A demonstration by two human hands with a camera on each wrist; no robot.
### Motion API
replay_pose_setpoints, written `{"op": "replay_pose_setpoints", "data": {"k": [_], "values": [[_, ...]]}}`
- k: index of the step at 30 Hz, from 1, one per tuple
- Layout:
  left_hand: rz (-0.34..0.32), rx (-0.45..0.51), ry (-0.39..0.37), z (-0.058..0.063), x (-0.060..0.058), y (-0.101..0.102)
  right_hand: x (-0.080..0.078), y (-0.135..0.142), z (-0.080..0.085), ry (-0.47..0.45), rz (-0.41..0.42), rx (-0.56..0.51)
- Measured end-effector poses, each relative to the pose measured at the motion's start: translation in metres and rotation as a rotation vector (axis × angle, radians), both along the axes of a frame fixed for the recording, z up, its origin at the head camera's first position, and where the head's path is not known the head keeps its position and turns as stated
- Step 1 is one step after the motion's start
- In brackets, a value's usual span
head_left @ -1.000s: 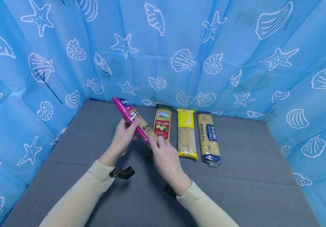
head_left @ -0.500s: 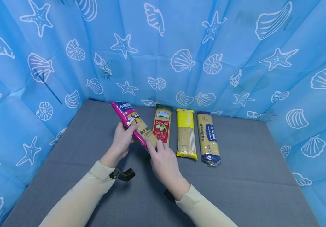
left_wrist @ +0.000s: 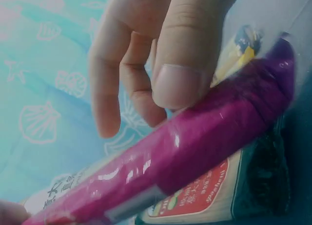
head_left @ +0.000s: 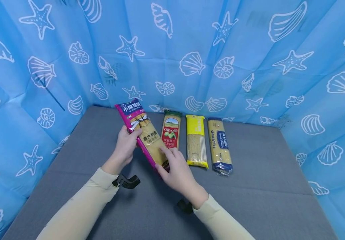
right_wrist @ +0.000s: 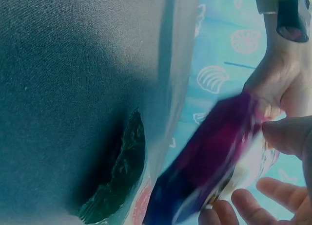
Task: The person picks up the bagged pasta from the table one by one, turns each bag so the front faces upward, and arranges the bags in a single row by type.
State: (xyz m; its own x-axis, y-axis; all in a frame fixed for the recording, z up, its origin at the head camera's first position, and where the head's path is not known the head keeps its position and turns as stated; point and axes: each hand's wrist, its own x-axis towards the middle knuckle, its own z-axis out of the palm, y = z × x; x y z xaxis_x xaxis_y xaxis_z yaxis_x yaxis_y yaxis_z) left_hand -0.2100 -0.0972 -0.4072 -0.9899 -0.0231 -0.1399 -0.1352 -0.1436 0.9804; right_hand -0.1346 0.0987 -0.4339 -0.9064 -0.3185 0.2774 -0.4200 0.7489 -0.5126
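Note:
My left hand [head_left: 125, 145] grips a pink-edged spaghetti pack [head_left: 148, 136] by its left side, thumb on the front edge and other fingers behind. The pack is tilted above the table, its printed front facing me. Near its lower end is my right hand [head_left: 178, 171], fingers spread loosely over the front. In the left wrist view the right thumb [left_wrist: 179, 86] lies at the pack's pink side while the other fingers extend past it. The right wrist view has the pack's purple end [right_wrist: 214, 137] between both hands. Partly behind the pack lies a red-labelled Olivoilà spaghetti pack [head_left: 171, 128].
Right of the Olivoilà pack lie a yellow noodle pack [head_left: 196, 141] and a blue-ended spaghetti pack [head_left: 220, 145], side by side on the grey cloth-covered table [head_left: 259, 200]. A blue shell-print curtain [head_left: 202, 43] surrounds the table's back and sides.
The pink pack has turned from edge-on to show its front and moved slightly nearer. My right hand has loosened from its lower end, its fingers spreading; the left hand keeps its grip.

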Motion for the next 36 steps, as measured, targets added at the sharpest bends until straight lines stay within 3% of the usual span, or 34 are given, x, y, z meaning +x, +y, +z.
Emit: {"op": "replay_pose_setpoints", "data": {"k": [6, 11, 15, 19, 25, 36], "values": [[-0.012, 0.039, -0.006, 0.0, -0.002, -0.002, -0.005, 0.007, -0.006, -0.157, -0.004, -0.133], [-0.055, 0.071, -0.006, 0.0, -0.002, -0.003, -0.006, 0.008, -0.01, -0.44, 0.015, -0.371], [-0.1, -0.012, -0.016, -0.004, -0.002, -0.003, -0.006, 0.008, -0.015, -0.616, 0.052, -0.5], [-0.145, -0.124, 0.007, -0.011, -0.002, -0.003, -0.005, 0.006, -0.022, -0.619, 0.082, -0.496], [-0.188, -0.186, 0.049, -0.021, -0.002, -0.005, -0.003, 0.005, -0.026, -0.587, 0.061, -0.463], [-0.294, -0.301, -0.028, -0.038, 0.0, -0.006, -0.003, 0.003, -0.029, -0.612, 0.064, -0.515]]}}
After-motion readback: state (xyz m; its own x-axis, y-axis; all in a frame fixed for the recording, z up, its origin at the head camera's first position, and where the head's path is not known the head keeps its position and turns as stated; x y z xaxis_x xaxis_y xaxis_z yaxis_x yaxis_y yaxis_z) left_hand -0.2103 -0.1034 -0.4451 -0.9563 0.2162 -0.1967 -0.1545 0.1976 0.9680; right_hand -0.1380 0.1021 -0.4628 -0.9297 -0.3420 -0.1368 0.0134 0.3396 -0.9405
